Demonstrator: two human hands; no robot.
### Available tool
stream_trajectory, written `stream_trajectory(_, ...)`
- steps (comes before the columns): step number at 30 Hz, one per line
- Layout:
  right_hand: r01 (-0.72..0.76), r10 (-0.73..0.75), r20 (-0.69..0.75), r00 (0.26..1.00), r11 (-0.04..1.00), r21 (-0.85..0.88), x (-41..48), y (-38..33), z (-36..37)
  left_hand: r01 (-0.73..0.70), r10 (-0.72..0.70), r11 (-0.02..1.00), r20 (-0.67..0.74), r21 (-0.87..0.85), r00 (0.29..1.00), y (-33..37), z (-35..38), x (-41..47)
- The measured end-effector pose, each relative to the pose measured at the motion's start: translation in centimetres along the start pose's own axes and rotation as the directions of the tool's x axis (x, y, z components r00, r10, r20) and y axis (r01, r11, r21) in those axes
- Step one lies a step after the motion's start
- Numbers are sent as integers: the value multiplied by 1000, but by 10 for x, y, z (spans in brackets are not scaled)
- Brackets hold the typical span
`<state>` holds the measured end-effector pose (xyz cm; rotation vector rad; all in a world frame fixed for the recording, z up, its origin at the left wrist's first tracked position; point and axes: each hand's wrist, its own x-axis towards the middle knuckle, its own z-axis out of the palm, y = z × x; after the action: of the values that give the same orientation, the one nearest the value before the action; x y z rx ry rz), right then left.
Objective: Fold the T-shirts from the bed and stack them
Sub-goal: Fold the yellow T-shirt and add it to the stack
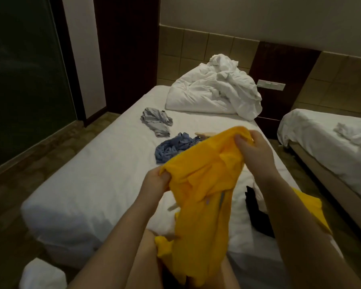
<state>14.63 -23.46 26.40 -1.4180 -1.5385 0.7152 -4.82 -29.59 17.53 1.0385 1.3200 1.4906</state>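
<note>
Both hands up over the bed [104, 163]: left hand [156, 181] and right hand [252, 151] each pinch a bunched edge of the yellow T-shirt [204, 197], which hangs crumpled between them, long axis running down toward the lap. Best next: slide the grips out to the shoulder seams, shake it flat, then lay it on bare sheet, clear of the blue shirt [175, 147] and grey shirt [156, 122].

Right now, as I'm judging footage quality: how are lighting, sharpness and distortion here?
Head view: dim, yellowish light; the crumpled yellow T-shirt, gripped by the left hand and right hand, looks blurred; the white-sheeted bed is soft at its near corner; wide-angle stretch on the forearms.
</note>
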Motion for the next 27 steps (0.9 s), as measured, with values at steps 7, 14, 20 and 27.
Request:
stream_trajectory(7,239,-148,482,864,962,-132,-61,-10,28,-299,70,709,358,638,931,74,26,2)
stream_trajectory(14,243,-215,435,874,970,-9,-50,0,23,-160,20,948,452,274,892,64,8,-6)
stream_trajectory(20,-4,-101,313,944,948,319,-47,2,-3,-113,-176,873,523,474,834,-13,20,-10)
stream_trajectory(27,8,-74,286,955,974,227,-33,6,-36,-113,-151,778,358,619,921,-34,1,5)
